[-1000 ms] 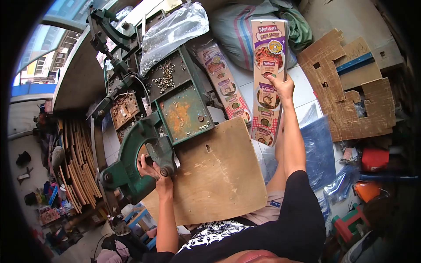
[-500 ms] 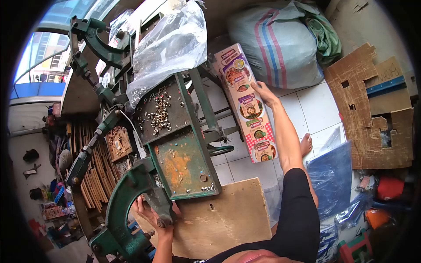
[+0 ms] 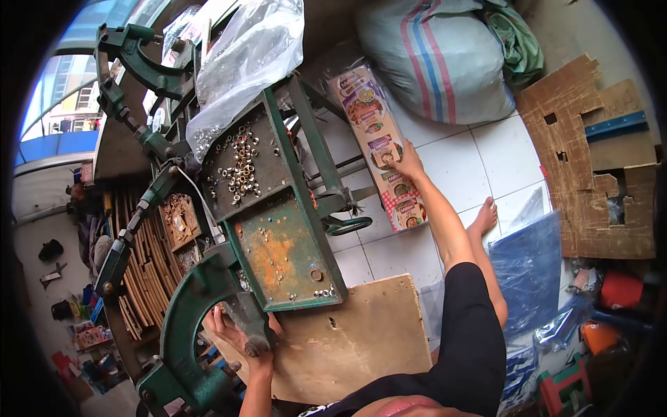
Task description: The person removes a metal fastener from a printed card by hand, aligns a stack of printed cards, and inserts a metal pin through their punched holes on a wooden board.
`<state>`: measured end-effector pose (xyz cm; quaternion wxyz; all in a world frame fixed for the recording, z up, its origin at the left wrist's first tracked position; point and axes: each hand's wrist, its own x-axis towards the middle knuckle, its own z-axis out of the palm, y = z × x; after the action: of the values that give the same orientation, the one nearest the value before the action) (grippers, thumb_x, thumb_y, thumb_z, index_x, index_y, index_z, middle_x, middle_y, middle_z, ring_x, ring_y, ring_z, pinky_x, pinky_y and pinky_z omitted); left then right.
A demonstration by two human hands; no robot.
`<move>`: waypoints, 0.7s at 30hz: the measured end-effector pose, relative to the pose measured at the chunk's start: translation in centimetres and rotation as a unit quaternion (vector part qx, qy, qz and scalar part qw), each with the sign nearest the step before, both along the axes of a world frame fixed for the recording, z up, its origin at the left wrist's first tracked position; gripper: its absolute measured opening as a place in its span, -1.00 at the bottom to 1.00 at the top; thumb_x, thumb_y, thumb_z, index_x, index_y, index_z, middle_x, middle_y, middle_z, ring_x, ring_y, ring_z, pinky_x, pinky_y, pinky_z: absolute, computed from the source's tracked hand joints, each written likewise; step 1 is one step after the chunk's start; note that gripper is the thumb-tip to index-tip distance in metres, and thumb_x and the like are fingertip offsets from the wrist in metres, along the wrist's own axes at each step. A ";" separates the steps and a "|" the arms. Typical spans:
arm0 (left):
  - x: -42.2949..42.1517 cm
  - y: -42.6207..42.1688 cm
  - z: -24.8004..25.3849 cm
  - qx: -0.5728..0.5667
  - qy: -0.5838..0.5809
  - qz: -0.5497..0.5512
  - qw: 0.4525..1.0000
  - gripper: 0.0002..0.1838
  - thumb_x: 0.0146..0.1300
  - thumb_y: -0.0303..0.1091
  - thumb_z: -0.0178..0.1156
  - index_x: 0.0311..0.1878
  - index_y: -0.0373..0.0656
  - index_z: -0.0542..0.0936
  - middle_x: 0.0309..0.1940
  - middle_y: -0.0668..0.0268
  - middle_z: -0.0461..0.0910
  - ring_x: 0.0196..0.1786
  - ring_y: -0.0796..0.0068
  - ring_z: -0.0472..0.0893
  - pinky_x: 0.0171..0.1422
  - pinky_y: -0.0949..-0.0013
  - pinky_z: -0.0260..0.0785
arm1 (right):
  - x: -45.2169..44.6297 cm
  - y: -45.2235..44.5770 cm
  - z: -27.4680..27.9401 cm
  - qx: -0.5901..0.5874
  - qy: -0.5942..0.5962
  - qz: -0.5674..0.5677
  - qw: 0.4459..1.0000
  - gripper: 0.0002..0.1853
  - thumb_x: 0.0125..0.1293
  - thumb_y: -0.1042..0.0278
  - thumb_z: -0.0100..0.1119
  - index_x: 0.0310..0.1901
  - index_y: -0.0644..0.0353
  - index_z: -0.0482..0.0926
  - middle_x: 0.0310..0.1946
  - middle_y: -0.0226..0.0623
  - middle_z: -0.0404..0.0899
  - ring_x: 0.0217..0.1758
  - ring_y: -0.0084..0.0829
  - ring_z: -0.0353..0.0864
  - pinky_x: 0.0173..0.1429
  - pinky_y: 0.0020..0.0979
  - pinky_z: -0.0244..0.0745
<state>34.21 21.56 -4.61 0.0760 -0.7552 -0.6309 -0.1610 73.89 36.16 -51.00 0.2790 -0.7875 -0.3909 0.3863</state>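
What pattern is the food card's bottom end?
Red and white checks on the card, in the head view.

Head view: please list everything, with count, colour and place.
Printed cards: count unclear, multicoloured, upper centre
Presses: two, green, left
Tray: one, green, centre
Rings: many, metallic, in tray
Bag: one, clear, upper left
Sack: one, pale, top
Wooden board: one, brown, bottom centre
Cut boards: several, brown, right
Sheet: one, blue, right
Strips: many, brown, left
Clutter: uncountable, mixed, edges
Foot: one, bare, right
Left hand: one, at lower press
Right hand: one, on printed cards
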 end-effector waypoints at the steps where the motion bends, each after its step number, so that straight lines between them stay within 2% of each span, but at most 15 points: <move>1: 0.0 -0.1 -0.1 0.002 -0.019 -0.003 1.000 -0.31 0.24 -0.24 0.19 0.38 -0.16 0.15 0.43 0.07 0.06 0.53 0.05 0.02 0.60 0.01 -0.15 | -0.3 -0.6 0.6 0.002 -0.003 0.001 1.000 0.28 -0.11 -0.01 0.55 0.52 0.19 -0.15 0.51 0.02 -0.03 0.57 -0.06 0.00 0.54 -0.01 0.03; 3: -0.1 0.1 -0.6 0.019 -0.073 -0.024 0.997 -0.32 0.25 -0.27 0.18 0.38 -0.17 0.15 0.43 0.06 0.07 0.53 0.04 0.03 0.60 0.00 -0.15 | -0.7 -1.3 1.3 -0.054 0.022 0.031 0.998 0.29 -0.13 -0.06 0.54 0.52 0.15 -0.16 0.53 0.01 -0.07 0.58 -0.06 -0.04 0.54 -0.01 0.02; 6: -1.7 -0.2 -0.6 -0.003 -0.031 -0.021 0.999 -0.33 0.26 -0.30 0.16 0.39 -0.17 0.14 0.43 0.05 0.07 0.53 0.01 0.03 0.60 0.00 -0.15 | 0.9 -1.4 3.2 -0.023 -0.003 0.071 0.997 0.28 -0.15 -0.05 0.54 0.52 0.11 -0.13 0.54 -0.01 -0.13 0.58 -0.05 -0.06 0.53 0.07 0.01; 7: -1.6 -0.2 -1.0 0.008 -0.095 -0.032 0.995 -0.37 0.32 -0.22 0.11 0.39 -0.19 0.16 0.43 0.02 0.07 0.52 -0.02 0.03 0.59 0.00 -0.15 | 1.1 -2.0 4.1 -0.083 -0.019 0.077 0.993 0.15 -0.04 0.08 0.44 0.53 0.03 -0.11 0.56 -0.05 -0.19 0.58 -0.07 -0.06 0.52 0.12 0.00; 8: -1.0 -0.1 -0.5 0.012 -0.099 -0.031 0.994 -0.37 0.32 -0.22 0.11 0.39 -0.19 0.16 0.43 0.02 0.07 0.52 -0.02 0.03 0.59 0.00 -0.15 | 0.6 -2.7 4.7 -0.079 -0.024 0.078 0.994 0.15 -0.04 0.08 0.44 0.53 0.03 -0.11 0.56 -0.05 -0.19 0.58 -0.07 -0.06 0.52 0.12 0.00; 10: -0.8 -0.3 0.1 0.003 -0.074 -0.027 0.997 -0.45 0.45 -0.15 -0.06 0.41 -0.14 0.15 0.40 -0.01 0.09 0.46 -0.03 0.11 0.52 -0.04 -0.08 | 0.5 -4.5 6.0 -0.110 -0.165 0.214 0.957 0.10 0.04 0.12 0.42 0.52 0.02 -0.10 0.55 -0.03 -0.17 0.56 -0.04 0.01 0.50 0.16 0.04; 12: -1.3 -0.5 0.2 0.013 -0.098 -0.020 0.995 -0.48 0.49 -0.14 -0.11 0.41 -0.14 0.16 0.40 -0.02 0.10 0.44 -0.02 0.14 0.49 -0.06 -0.05 | -0.1 -6.9 8.8 -0.165 -0.164 0.284 0.930 -0.03 0.12 0.16 0.34 0.51 -0.09 -0.03 0.56 -0.09 -0.19 0.54 -0.06 0.06 0.47 0.19 0.08; 13: -1.3 -0.6 0.5 -0.009 -0.078 -0.002 0.997 -0.50 0.48 -0.20 -0.12 0.40 -0.18 0.20 0.42 -0.02 0.10 0.47 -0.04 0.11 0.51 -0.03 -0.07 | -0.2 -8.3 7.8 -0.196 -0.167 0.307 0.916 -0.07 0.14 0.13 0.31 0.50 -0.14 -0.01 0.56 -0.08 -0.18 0.53 -0.06 0.10 0.45 0.17 0.13; 15: -1.0 -1.0 1.1 -0.019 -0.074 0.020 0.997 -0.52 0.46 -0.26 -0.13 0.38 -0.22 0.24 0.44 -0.03 0.10 0.50 -0.06 0.07 0.54 -0.01 -0.09 | -0.5 -12.1 10.6 -0.287 -0.169 0.380 0.863 -0.10 0.23 -0.03 0.20 0.52 -0.20 -0.06 0.56 -0.12 -0.16 0.52 -0.05 0.13 0.45 0.08 0.19; 16: -0.5 -1.1 1.5 -0.036 -0.166 0.005 0.985 -0.53 0.46 -0.29 -0.14 0.37 -0.23 0.26 0.44 -0.03 0.10 0.49 -0.07 0.10 0.53 0.02 -0.08 | -0.4 -14.3 7.1 -0.293 -0.138 0.363 0.874 -0.09 0.12 0.00 0.22 0.50 -0.16 0.03 0.57 -0.16 -0.16 0.44 -0.07 0.30 0.43 0.00 0.25; 18: -0.4 -1.4 1.7 -0.046 -0.259 -0.015 0.965 -0.53 0.42 -0.39 -0.11 0.37 -0.26 0.28 0.38 -0.06 0.22 0.43 -0.05 0.20 0.49 0.06 0.00 | 1.7 -20.5 -6.0 -0.238 -0.173 0.460 0.837 -0.09 0.08 -0.05 0.26 0.48 -0.10 0.14 0.50 -0.01 0.05 0.41 0.01 0.33 0.41 -0.07 0.30; 20: -1.2 -1.8 2.2 -0.134 -0.306 0.005 0.943 -0.58 0.36 -0.42 -0.05 0.27 -0.27 0.37 0.30 -0.08 0.31 0.39 -0.03 0.24 0.45 0.05 0.03 | 2.2 -24.6 4.6 -0.304 -0.138 0.368 0.868 -0.12 0.09 -0.04 0.25 0.46 -0.08 0.15 0.48 -0.02 0.07 0.40 0.00 0.34 0.40 -0.08 0.31; 21: -2.2 -2.1 1.9 -0.166 -0.313 0.003 0.935 -0.60 0.33 -0.44 -0.02 0.22 -0.28 0.41 0.27 -0.10 0.36 0.37 -0.02 0.26 0.44 0.04 0.04 | 2.2 -26.5 7.8 -0.320 -0.132 0.329 0.879 -0.13 0.09 -0.03 0.25 0.46 -0.08 0.16 0.47 -0.02 0.09 0.39 -0.01 0.35 0.39 -0.08 0.32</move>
<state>32.05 19.50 -2.69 -0.2515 -0.6662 -0.6431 -0.2816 76.13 9.67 -43.21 -0.1855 -0.7037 -0.5161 0.4518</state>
